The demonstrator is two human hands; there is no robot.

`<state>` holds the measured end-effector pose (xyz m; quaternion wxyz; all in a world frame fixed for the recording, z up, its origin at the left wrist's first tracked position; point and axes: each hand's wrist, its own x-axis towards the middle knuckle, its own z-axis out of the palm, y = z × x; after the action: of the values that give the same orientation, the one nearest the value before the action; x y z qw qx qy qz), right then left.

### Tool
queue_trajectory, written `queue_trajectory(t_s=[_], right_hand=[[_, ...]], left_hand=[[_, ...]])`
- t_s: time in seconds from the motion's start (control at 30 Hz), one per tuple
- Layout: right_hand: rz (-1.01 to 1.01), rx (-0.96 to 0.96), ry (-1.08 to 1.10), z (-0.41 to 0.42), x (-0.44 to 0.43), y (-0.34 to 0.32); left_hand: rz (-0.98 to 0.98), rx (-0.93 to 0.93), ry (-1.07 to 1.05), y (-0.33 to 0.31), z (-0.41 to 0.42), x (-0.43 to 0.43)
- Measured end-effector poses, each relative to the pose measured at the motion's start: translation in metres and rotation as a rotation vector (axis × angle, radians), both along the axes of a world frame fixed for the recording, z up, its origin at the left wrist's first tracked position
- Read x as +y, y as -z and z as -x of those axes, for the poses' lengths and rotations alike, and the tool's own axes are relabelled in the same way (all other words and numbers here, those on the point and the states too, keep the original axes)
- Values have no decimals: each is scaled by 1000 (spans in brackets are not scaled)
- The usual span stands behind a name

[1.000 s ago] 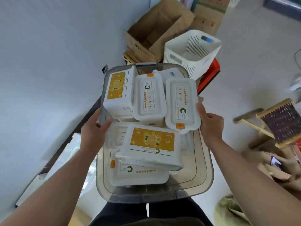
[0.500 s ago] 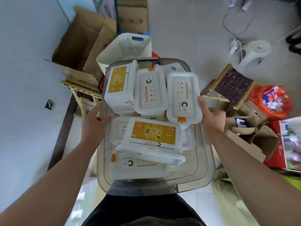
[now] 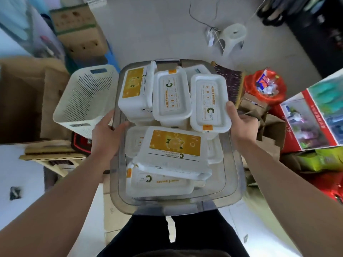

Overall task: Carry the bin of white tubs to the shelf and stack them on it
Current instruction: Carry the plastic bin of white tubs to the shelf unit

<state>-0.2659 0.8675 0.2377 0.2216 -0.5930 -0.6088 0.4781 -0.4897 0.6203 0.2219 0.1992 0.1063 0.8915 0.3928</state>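
The clear bin (image 3: pixel 233 186) is held off the floor between the hands, the left hand (image 3: pixel 106 135) clasped on its left rim and the right hand (image 3: pixel 242 125) on its right rim. The white tubs (image 3: pixel 171 101) are all piled loosely inside, between the hands. No shelf is seen, so only the carrying is judged under way; the stacking is not yet begun.

Bare floor (image 3: pixel 163 34) lies open ahead; a white basket (image 3: pixel 83 101) crowds the left, a red bag (image 3: pixel 263 86) and boxes (image 3: pixel 313 117) the right.
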Motion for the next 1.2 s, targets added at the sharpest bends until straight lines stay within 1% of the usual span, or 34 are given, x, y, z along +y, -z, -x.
queue_trajectory(t_s=[0.2, 0.27, 0.43, 0.57, 0.73, 0.8, 1.03, 1.2], right_hand=[[-47, 19, 17, 24, 65, 2], [-51, 33, 13, 35, 93, 4], [-71, 44, -53, 73, 171, 2], [-82, 20, -121, 108, 229, -8], [-59, 27, -185, 154, 290, -10], [-58, 22, -207, 177, 309, -10], [-80, -10, -248, 276, 358, -17], [-64, -63, -288, 353, 389, -16]], left_hand=[[-27, 10, 42, 0, 34, 72], [-10, 29, 35, 1, 43, 98], [30, 28, -27, 4, 64, 166], [19, 27, -95, 2, 83, 212], [44, 19, -127, -6, 119, 262], [11, 14, -127, -4, 138, 276], [0, 24, -183, -5, 225, 323], [29, 37, -181, -14, 296, 347]])
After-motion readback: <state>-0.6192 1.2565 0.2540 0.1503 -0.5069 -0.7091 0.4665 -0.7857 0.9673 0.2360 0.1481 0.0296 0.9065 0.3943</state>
